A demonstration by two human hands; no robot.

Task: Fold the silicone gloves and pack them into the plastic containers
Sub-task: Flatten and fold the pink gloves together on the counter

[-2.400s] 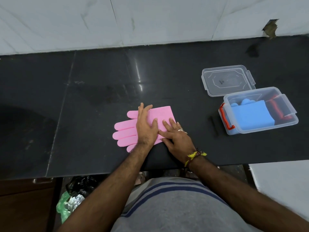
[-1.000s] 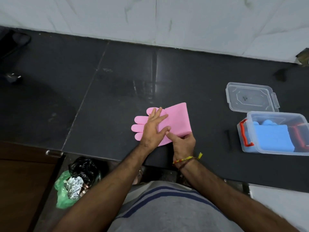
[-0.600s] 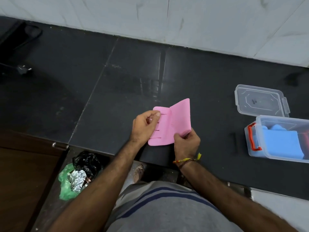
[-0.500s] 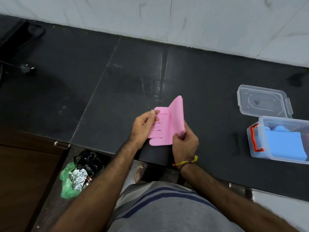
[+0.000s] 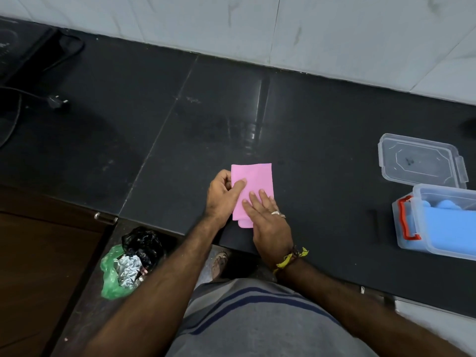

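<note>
Cut off at the right frame edge: a clear plastic container [image 5: 443, 222] with an orange-red latch, well to the right of the right hand [image 5: 268, 217], so its far end stays out of view. Inside it, a blue glove [image 5: 448, 228], folded, with rounded fingertips showing at its far side; blurred through the wall, finer detail unreadable. Beyond that container, a clear lid [image 5: 422, 161] lying flat on the dark surface [image 5: 322, 119]. Between the two hands, a pink glove [image 5: 256, 179] folded into a neat upright rectangle, smooth and matte, fingers tucked under and hidden except for a small rounded pink tab peeking out at the near edge beside the right hand. Left hand [image 5: 221, 197] curled around the glove's left edge, thumb laid across the top, fingers hidden behind the fold. Right hand spread flat, palm down, fingertips pressing the lower right part of the glove onto the surface; ring and yellow wrist thread visible. Below the left forearm, on the floor, a green bag [image 5: 113, 274] with crumpled foil, partly hidden by a black bag.
</note>
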